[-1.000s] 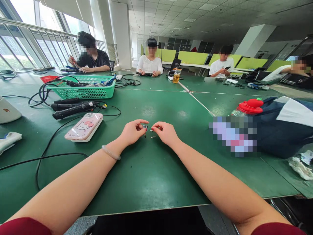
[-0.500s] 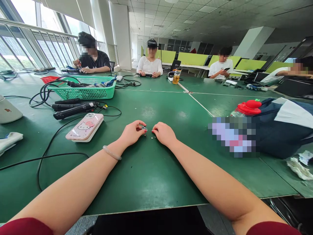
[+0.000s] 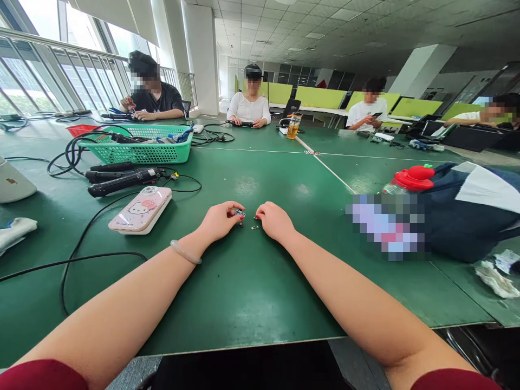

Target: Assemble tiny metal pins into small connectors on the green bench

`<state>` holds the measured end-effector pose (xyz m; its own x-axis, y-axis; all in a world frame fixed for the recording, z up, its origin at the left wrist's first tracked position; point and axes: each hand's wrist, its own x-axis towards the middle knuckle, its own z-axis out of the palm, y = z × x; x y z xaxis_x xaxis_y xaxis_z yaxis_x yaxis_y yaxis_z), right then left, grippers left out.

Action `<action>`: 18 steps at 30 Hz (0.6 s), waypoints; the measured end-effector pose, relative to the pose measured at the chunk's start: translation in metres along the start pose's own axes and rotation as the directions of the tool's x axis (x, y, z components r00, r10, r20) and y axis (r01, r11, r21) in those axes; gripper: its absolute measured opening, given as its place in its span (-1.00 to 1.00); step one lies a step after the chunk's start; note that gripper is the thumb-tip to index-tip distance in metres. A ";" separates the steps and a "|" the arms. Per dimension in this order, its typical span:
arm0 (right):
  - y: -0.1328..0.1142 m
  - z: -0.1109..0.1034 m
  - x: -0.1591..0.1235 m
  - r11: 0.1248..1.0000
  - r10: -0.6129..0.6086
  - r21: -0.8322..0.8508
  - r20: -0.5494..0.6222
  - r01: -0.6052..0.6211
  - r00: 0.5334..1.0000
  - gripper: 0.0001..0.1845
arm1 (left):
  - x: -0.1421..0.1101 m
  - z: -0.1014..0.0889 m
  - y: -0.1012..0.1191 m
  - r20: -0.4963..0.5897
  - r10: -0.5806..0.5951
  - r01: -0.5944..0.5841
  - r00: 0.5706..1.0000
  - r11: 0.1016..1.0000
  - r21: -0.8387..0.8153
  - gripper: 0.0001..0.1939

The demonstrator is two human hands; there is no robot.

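Note:
My left hand is closed in a pinch, thumb against fingers, on a small bluish-grey part that looks like a little circuit board; its details are too small to tell. A short gap to the right, my right hand is also pinched, its fingertips turned toward the left hand. Whatever tiny thing sits in them is too small to name. On the green table just below the right fingertips lies a small pale metallic piece. Another tiny bit shows under my left thumb.
Left of my hands are a pink phone case, black handheld tools, cables and a green basket. To the right stand a red-lidded bottle and a dark blue bag. Several people sit around the table's far side.
My right fingertips have shifted slightly to the right, away from the left hand. The left hand keeps its pinch on the small part. At far right, a person has lowered an arm.

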<state>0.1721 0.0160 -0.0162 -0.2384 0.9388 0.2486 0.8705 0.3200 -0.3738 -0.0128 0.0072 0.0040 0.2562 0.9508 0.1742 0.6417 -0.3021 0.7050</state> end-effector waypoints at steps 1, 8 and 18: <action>0.000 -0.001 -0.001 1.000 0.008 0.013 -0.002 -0.008 1.000 -0.82 | 0.000 0.000 0.000 -0.003 0.000 0.000 1.000 1.000 0.012 -0.73; -0.002 -0.003 -0.002 0.999 -0.006 -0.036 0.031 0.007 1.000 -0.86 | -0.005 0.002 0.005 0.145 0.044 -0.033 0.988 0.997 -0.076 -0.74; -0.003 -0.005 -0.004 0.999 -0.030 -0.024 0.030 0.031 0.999 -0.78 | 0.001 0.003 -0.004 0.004 0.022 -0.022 1.000 0.999 0.037 -0.75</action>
<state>0.1725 0.0104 -0.0119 -0.2770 0.9322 0.2329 0.8727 0.3455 -0.3449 -0.0130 0.0093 -0.0011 0.2733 0.9436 0.1869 0.6620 -0.3255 0.6752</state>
